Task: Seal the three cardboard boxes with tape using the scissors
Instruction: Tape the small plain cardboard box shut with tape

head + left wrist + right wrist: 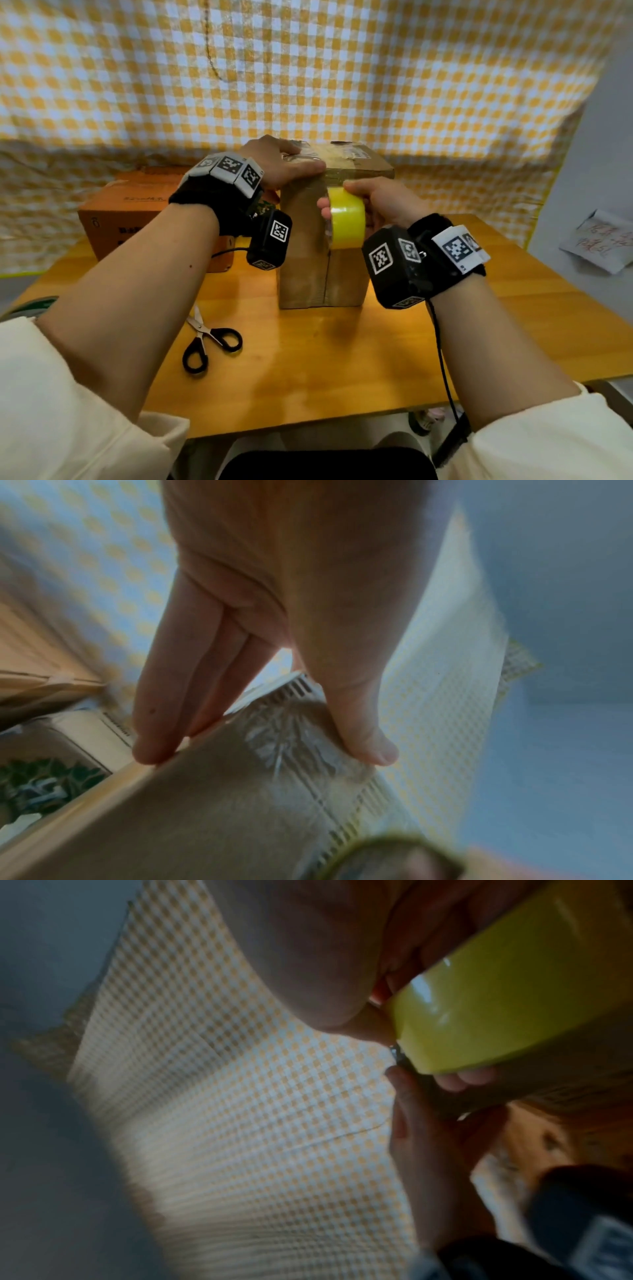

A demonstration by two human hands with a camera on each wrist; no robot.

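On the wooden counter [342,377] a brown cardboard box [308,274] stands upright. The left hand [274,164] lies flat on its top — fingers straight, pressing the tape there. The right hand [380,205] has its grip clamped on the yellow tape roll [346,222], held against the front face. The scissors [205,339] lie near the box — untouched. An orange box [137,212] stands behind, at left.

- Table centre: brown cardboard box [322,240] stands upright, with the left hand [277,164] flat on its top and the right hand [373,205] holding the tape roll [346,219] against its front face.
- Left rear: orange box [137,212] blocks access.
- Front left: scissors [209,339] lie on the table [479,325].
- The table's front and right strips are open.
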